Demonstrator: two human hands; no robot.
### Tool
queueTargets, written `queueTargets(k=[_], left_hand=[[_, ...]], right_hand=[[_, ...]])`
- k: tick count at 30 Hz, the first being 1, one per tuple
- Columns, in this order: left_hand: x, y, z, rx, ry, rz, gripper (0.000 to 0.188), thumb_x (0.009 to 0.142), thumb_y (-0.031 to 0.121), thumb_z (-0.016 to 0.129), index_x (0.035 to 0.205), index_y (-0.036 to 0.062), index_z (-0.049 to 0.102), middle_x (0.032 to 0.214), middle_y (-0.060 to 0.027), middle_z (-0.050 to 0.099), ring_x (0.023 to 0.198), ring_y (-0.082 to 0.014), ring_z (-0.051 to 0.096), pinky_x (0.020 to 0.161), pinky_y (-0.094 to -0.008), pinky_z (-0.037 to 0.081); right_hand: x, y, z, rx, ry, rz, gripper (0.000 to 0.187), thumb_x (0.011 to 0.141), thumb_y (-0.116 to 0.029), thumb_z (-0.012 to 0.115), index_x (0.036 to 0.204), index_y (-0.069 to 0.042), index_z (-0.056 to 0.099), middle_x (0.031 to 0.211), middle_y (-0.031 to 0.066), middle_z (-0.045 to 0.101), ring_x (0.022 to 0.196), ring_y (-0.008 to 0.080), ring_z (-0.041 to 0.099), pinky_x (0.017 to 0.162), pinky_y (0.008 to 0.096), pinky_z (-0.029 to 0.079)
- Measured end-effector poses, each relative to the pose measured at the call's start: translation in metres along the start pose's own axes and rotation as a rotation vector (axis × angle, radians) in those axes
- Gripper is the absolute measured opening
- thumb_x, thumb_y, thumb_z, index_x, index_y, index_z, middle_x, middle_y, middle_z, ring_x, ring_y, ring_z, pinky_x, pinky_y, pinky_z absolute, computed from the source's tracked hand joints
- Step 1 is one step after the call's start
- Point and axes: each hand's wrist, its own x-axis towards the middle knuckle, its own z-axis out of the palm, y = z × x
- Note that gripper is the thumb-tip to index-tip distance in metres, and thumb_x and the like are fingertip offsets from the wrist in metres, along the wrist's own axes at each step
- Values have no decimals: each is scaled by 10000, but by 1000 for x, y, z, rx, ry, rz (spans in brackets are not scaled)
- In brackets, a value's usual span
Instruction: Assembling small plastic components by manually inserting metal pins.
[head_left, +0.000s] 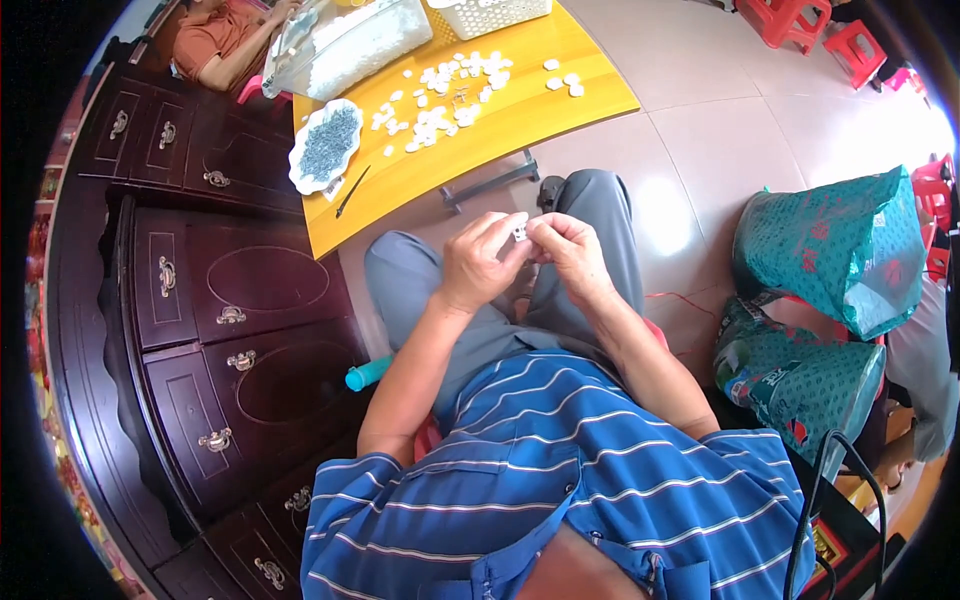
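Note:
Above my lap, my left hand point(478, 264) and my right hand point(572, 256) meet, both with the fingers closed in a pinch. Between their fingertips sits a small white plastic piece point(520, 233), partly covered by the fingers; its finer shape is too small to tell. Beyond my knees, the yellow wooden table point(560, 100) carries many loose small white pieces point(435, 128) like it. A scalloped white dish point(297, 166) at the table's left edge holds a heap of small grey metallic-looking parts point(330, 141). A thin black tool point(352, 192) lies beside the dish.
A clear bin point(405, 52) of white pieces and a white perforated basket point(490, 18) stand at the table's far side. Dark wooden drawers point(250, 270) line my left. Teal sacks point(830, 250) are at right, red stools point(785, 22) far right. Another person point(215, 45) sits far left.

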Motion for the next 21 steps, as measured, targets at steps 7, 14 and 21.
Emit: queueTargets(k=[7,14,21], left_hand=[[-2,-1,0,23,26,17,303,788,53,811,1080,19,735,974,-128,731,842,-300,723,744,-365,582],[2,-1,0,33,17,43,277,790,68,813,1052,20,737,943,-127,726,828,-304,718,732,-366,579],[6,0,-1,31,11,47,268,792,77,811,1044,21,737,951,-131,731,835,-314,719,740,-370,582]], right_hand=[[-2,-3,4,49,16,41,162,1021,-193,657,991,-56,739,839,-21,693,749,57,600,704,226,476],[0,3,-2,48,-11,7,173,1017,-210,665,996,-57,740,834,-21,692,745,60,605,702,227,478],[0,-1,-1,57,-2,-5,173,1016,-214,665,991,-61,741,836,-16,698,746,62,612,701,227,484]])
